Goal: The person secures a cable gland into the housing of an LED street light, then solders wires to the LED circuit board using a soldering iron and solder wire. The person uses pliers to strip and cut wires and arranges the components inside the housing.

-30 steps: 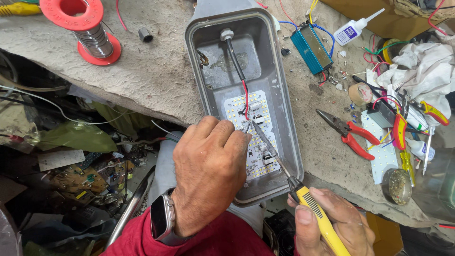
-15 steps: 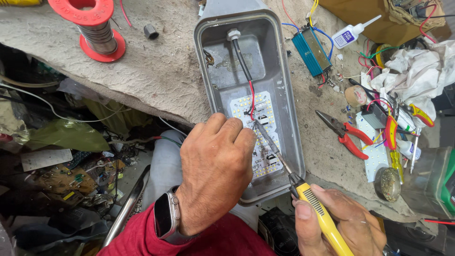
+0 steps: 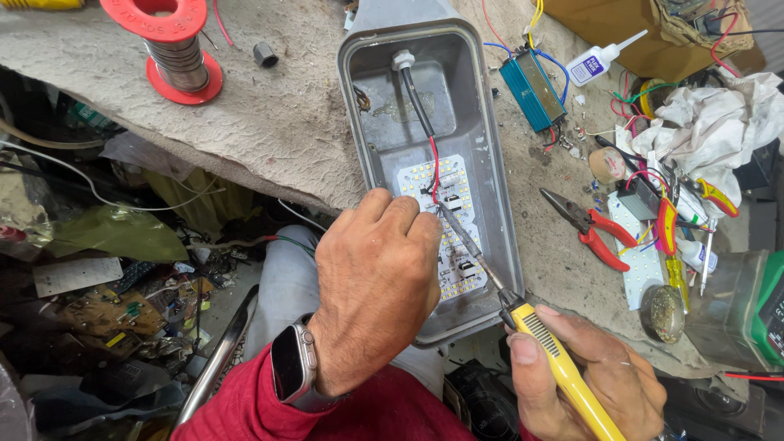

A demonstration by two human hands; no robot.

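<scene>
The soldering iron (image 3: 523, 327) runs on a slant, its yellow handle low toward the person and its metal shaft rising up and to the left; the tip points into the grey metal housing (image 3: 490, 163) and meets the white LED board (image 3: 453, 237) just beside the fingertips of the left hand (image 3: 376, 294); the right hand (image 3: 588, 376) wraps the yellow handle near its lower end, thumb laid along the side and fingers curled under, so the shaft reaches up and away from that hand; the left hand lies palm down over the near end of the housing, fingers bent and pressed together onto the board, and whether they pinch anything I cannot tell; a watch (image 3: 292, 363) sits on its wrist above a red sleeve (image 3: 343, 412); a black cable (image 3: 415, 102) with a red wire (image 3: 434, 167) runs down the housing's long axis toward those fingers; the housing itself lies lengthwise on the counter (image 3: 278, 122), pointing away from the person; beyond the left hand stands a red solder spool (image 3: 167, 45); right of the right hand's reach lie red-handled pliers (image 3: 592, 229), and farther up a blue driver box (image 3: 531, 90) and a glue bottle (image 3: 600, 59).
</scene>
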